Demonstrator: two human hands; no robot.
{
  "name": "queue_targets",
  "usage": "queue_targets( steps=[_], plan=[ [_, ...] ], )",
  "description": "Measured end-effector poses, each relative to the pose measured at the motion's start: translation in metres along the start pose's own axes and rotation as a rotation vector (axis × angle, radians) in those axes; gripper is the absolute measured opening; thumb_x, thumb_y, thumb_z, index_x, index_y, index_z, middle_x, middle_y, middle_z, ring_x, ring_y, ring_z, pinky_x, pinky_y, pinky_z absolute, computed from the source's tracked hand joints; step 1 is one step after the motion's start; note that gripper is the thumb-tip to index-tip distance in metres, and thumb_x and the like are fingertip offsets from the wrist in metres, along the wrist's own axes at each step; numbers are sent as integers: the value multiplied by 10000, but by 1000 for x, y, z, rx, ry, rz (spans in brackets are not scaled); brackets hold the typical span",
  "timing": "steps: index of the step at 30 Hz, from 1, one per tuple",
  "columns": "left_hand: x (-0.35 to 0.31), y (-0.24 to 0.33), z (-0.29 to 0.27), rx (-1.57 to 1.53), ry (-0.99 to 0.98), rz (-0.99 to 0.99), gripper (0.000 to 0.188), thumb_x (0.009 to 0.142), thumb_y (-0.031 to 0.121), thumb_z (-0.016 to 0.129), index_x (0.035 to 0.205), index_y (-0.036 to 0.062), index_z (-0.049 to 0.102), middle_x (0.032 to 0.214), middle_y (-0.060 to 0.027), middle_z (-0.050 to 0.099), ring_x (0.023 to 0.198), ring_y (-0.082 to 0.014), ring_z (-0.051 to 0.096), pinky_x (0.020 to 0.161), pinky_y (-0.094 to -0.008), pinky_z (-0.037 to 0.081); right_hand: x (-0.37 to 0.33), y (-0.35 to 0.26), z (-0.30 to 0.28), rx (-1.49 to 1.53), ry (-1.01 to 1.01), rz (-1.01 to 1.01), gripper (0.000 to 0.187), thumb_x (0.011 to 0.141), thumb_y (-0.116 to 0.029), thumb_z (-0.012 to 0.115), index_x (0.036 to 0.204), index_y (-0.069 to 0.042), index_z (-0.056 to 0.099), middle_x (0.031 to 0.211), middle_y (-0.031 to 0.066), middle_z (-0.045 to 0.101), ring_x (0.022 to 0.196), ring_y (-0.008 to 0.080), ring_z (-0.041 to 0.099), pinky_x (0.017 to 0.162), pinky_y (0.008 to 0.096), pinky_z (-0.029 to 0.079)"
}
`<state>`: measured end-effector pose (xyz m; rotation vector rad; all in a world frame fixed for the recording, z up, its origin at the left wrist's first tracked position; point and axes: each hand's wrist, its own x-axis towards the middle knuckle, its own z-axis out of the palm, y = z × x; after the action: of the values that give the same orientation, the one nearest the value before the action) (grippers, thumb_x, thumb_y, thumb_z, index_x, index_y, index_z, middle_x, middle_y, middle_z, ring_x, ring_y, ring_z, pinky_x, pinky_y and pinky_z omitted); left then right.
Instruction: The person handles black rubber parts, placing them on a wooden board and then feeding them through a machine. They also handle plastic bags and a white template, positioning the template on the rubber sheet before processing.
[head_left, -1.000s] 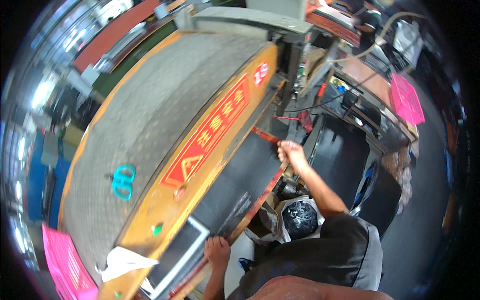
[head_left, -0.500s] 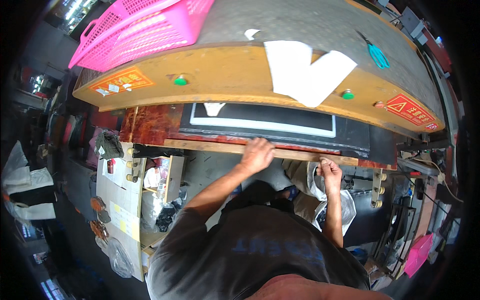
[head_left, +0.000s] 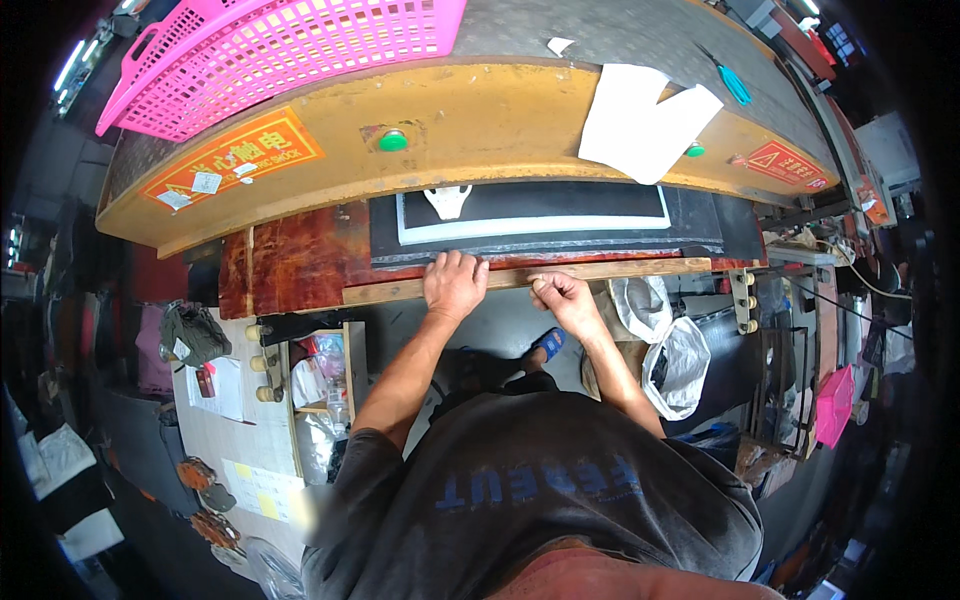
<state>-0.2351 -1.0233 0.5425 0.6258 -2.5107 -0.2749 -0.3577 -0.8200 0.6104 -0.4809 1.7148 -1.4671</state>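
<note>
My left hand (head_left: 456, 284) is hooked over the wooden strip (head_left: 630, 277) along the front edge of a red-brown board (head_left: 300, 262), knuckles up and fingers together. To its right, my right hand (head_left: 566, 302) is closed in a pinch against the strip's near side; anything between its fingertips is too small to make out. Beyond the hands lies a black sheet (head_left: 560, 243) with a white rectangular frame (head_left: 530, 231) on it. A small white cut piece (head_left: 447, 203) sits at the frame's left part, partly under the yellow machine beam.
The yellow beam (head_left: 480, 110) with green buttons (head_left: 393, 141) spans above the board. On top are a pink basket (head_left: 300, 70), white sheets (head_left: 630, 125) and teal-handled snips (head_left: 735, 85). White sacks (head_left: 678, 370) stand below right; a side table (head_left: 230, 430) is at the left.
The view has shifted. My right hand has moved left along the wooden strip, closer to my left hand. My left hand still rests over the strip, now farther left along it.
</note>
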Motion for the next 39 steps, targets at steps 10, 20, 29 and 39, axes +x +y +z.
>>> queue_targets(
  steps=[10,20,29,39],
  plan=[
    [-1,4,-7,-56,-9,-69,275,898,351,718,756,123,659,832,-66,626,846,-303,626,727,-462,488,71,-41,59,-415,54,-266,282,997,-208,694,1169,9,746,1094,175,753,945,254,749,872,347,574],
    [-61,28,-39,-257,-152,-219,242,864,294,758,744,114,650,821,-68,606,826,-308,609,736,-460,463,107,-34,84,-802,93,-524,383,890,-230,769,1234,-66,734,1376,209,617,1293,412,553,1092,474,469],
    [-92,-3,-99,-915,37,-437,158,989,70,619,858,-19,625,815,-146,627,744,-293,618,710,-389,508,52,-19,163,-1190,110,-257,910,749,-550,847,1525,-177,553,1640,260,289,1438,652,218,1190,701,231],
    [-167,0,-103,-888,24,-293,182,939,87,629,784,11,569,760,-145,566,690,-353,585,646,-446,482,-27,-3,125,-416,78,-340,859,694,-213,836,1508,-135,573,1552,203,451,1362,349,476,1131,481,423]
  ],
)
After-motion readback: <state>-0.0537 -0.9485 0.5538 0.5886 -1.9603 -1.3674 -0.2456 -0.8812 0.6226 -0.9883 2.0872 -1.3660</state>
